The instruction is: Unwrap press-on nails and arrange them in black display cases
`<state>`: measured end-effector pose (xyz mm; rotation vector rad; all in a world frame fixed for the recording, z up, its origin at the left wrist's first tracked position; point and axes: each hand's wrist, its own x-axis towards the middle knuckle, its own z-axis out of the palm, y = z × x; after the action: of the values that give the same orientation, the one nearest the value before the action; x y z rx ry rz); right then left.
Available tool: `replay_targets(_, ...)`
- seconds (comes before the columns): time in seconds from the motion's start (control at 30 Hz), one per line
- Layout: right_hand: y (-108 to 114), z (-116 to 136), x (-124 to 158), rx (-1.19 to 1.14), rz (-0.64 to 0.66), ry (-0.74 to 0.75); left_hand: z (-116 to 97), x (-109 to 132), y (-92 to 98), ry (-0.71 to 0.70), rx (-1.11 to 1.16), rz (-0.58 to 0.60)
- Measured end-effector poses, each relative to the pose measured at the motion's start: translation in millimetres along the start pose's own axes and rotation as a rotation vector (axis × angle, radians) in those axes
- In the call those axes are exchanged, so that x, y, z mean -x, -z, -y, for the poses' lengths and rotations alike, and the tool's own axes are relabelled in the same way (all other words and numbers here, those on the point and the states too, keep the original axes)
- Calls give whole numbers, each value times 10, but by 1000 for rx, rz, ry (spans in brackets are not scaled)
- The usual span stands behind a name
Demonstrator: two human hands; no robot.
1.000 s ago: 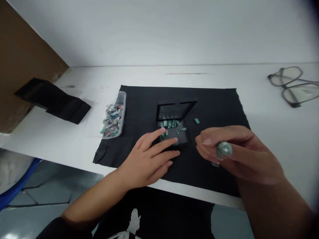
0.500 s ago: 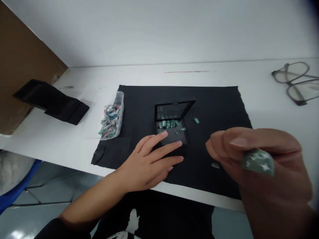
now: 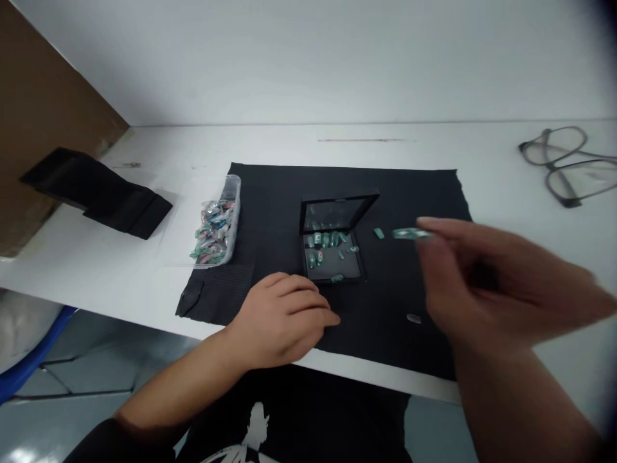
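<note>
My right hand [image 3: 491, 283] is raised over the right side of the black mat, pinching a green press-on nail [image 3: 407, 233] with pale star shapes between thumb and finger. Loosely curled, my left hand [image 3: 284, 319] rests palm down at the mat's front edge with its fingers drawn together and nothing visible in them. Just beyond it stands a black case [image 3: 340, 268], its clear-windowed lid tilted up. Inside lie several green nails [image 3: 326, 240], a row at the back and others scattered. Another green nail [image 3: 379, 233] lies on the mat, right of the case.
A clear plastic tub [image 3: 234, 222] full of bagged colourful nails stands on the left of the black mat [image 3: 270, 193]. A small clear piece [image 3: 413, 318] lies near my right wrist. Eyeglasses [image 3: 571, 164] sit at far right; a black folded stand [image 3: 96, 193] is at far left.
My right hand has moved away from the camera and leftward over the mat, still pinching the nail. My left hand has drawn back from the case and its spread fingers have curled.
</note>
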<state>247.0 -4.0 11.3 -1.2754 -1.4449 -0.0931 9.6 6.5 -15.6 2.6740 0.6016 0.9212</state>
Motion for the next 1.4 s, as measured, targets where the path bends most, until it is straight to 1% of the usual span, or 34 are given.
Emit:
replay_targets(0.03, -16, 2, 8, 32, 76, 69, -1, 2, 1, 56, -10, -25)
replay_targets(0.1, -50, 10, 21, 63, 198, 124, -1, 7, 8, 147, 2, -80)
replay_targets(0.17, -86, 4, 31, 56, 321, 83, -1, 11, 18, 199, 30, -126)
replay_targets(0.23, -120, -29, 40, 61, 406, 63, -1, 13, 22, 215, 51, -142)
replay_targets(0.37, -166, -134, 53, 112, 511, 106, -10, 12, 13, 211, 70, -91)
replay_targets(0.43, -183, -166, 59, 154, 561, 138, -15, 15, 3, 212, 44, -48)
replay_targets(0.5, -203, -170, 68, 198, 602, 177, -19, 19, -5, 213, 14, -28)
replay_targets(0.57, -225, -153, 80, 244, 608, 211, -21, 21, -8, 218, 2, -51)
replay_targets(0.67, -255, -120, 97, 290, 552, 254, -23, 12, -5, 243, 7, -106)
replay_targets(0.8, -260, -111, 106, 341, 480, 342, -25, -11, -3, 252, 9, -106)
replay_targets(0.93, -239, -123, 98, 421, 488, 459, -29, -15, -7, 237, 27, -85)
replay_targets(1.03, -236, -109, 88, 457, 512, 500, -28, -4, -6, 228, 38, -85)
replay_targets(1.2, -243, -65, 86, 436, 589, 474, -25, 15, -1, 218, 43, -111)
replay_targets(1.3, -230, -60, 88, 408, 604, 423, -21, 14, 0, 224, 46, -132)
replay_targets(1.4, -217, -75, 83, 353, 623, 358, -18, 6, 3, 225, 51, -126)
